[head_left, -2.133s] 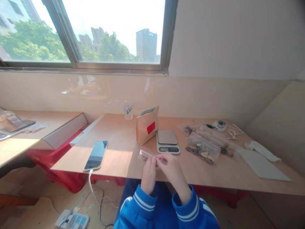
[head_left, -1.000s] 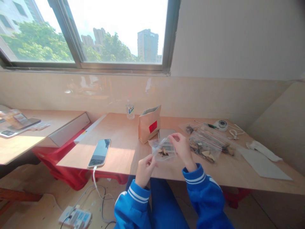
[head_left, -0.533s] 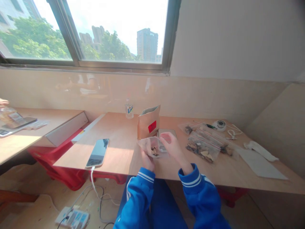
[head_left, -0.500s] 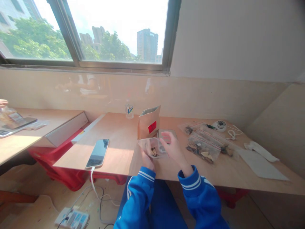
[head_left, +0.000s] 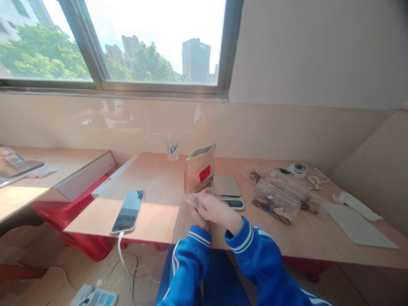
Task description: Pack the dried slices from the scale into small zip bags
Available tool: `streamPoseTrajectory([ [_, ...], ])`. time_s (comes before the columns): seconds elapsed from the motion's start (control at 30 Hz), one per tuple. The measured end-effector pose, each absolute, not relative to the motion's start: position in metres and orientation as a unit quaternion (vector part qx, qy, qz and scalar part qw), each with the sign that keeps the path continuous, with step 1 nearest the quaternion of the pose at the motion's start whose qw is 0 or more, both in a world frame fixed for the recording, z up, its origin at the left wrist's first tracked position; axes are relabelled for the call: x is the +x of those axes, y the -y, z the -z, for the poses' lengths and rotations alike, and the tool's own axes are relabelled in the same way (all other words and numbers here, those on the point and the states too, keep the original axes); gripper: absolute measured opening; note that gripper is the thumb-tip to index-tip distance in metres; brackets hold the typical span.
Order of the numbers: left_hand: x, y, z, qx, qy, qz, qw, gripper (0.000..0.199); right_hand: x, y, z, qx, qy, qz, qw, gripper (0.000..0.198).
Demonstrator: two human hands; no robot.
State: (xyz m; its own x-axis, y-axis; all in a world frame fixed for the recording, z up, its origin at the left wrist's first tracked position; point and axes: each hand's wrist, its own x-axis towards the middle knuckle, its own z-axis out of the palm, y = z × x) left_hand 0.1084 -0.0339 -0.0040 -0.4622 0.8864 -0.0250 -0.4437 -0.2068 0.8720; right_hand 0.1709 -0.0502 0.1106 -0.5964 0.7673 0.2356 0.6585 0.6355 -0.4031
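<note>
Above the near part of the wooden table [head_left: 153, 214], I have both bare hands together at one small clear plastic bag [head_left: 191, 198]. My left hand [head_left: 198, 217] supports it from the left and below, fingers clasped around its lower side. My right hand [head_left: 214, 207] is at the bag's mouth, fingers bent and close to one another; from my feed I cannot tell whether they pinch anything or whether the tips are inside the film. The bag's contents are hidden from me by that hand.

Just behind the bag, a kraft paper pouch [head_left: 199, 170] stands upright with its top gaping and a red label on its front. To its right I see a digital kitchen scale [head_left: 227, 185], its display partly covered by the right hand and the bag. Farther right lie several zip bags [head_left: 276, 204] of dried brown pieces, overlapping one another. Behind them sit a round white device [head_left: 298, 170] and a white cord [head_left: 315, 183]; nearer the right end, a white cloth [head_left: 357, 206] touches a white sheet [head_left: 361, 229].

Well to the left, a smartphone [head_left: 129, 211] lies plugged into a white cable [head_left: 120, 250], and a clear bottle [head_left: 172, 152] stands at the back.
</note>
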Motion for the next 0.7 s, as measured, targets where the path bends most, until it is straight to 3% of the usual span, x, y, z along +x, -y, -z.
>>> streamPoseTrajectory([
  [0.2, 0.110, 0.024, 0.014, 0.091, -0.386, -0.817, 0.419, 0.049, 0.160, 0.019, -0.100, -0.358, 0.927, -0.087, 0.076, 0.037],
  [0.47, 0.109, 0.023, 0.016, 0.069, -0.339, -0.833, 0.432, 0.038, 0.159, 0.005, -0.103, -0.317, 0.940, -0.113, 0.056, 0.025],
  [0.7, 0.109, 0.032, 0.003, 0.038, -0.326, -0.819, 0.470, 0.058, 0.156, -0.001, -0.092, -0.357, 0.932, -0.047, 0.028, 0.026],
])
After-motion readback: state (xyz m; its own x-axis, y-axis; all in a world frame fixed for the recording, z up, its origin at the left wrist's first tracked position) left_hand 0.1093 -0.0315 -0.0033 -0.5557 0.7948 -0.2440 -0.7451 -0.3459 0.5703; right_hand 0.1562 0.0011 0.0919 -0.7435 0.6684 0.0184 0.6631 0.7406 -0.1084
